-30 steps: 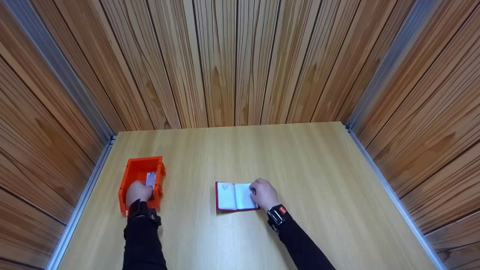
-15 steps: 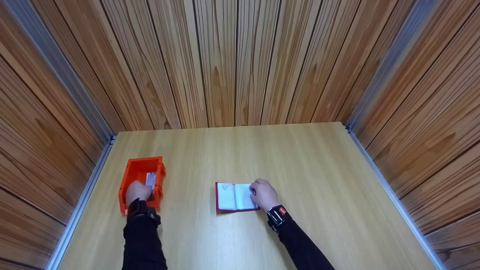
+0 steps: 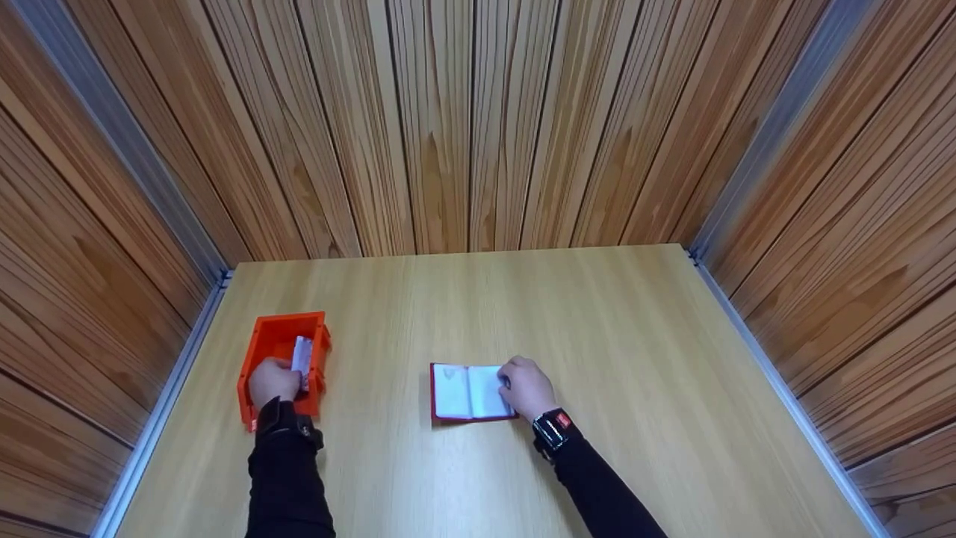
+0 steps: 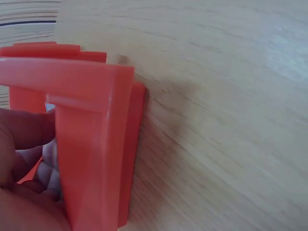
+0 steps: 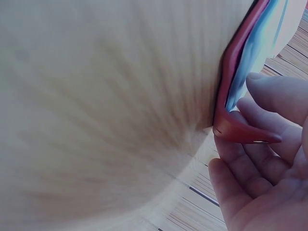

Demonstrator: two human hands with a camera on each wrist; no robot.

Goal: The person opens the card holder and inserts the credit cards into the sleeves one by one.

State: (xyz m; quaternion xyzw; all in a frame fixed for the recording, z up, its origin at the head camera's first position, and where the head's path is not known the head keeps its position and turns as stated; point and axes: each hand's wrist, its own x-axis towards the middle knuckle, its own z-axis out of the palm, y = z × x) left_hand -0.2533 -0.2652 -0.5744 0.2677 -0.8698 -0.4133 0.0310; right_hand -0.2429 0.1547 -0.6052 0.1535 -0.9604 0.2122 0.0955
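Booklet (image 3: 452, 396): floppy, I judge; right hand (image 3: 527, 388) curled round 3 o'clock edge.
Pale item (image 3: 302, 353): likely light; left hand (image 3: 273, 381) pinches 8 o'clock side.

At the left hand (image 3: 274, 381) I see an orange bin (image 3: 290, 327), pale-lilac packet (image 3: 301, 355) — at the right hand (image 3: 527, 386), red cover (image 5: 240, 131), bluish-white pages (image 3: 450, 397); beyond, brown-streaked planks (image 3: 504, 127).

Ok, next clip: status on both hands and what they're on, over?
Left hand inside orange bin, gripping pale item. Right hand holding right edge of open red-covered booklet. Bin's right wall stands between item and booklet.
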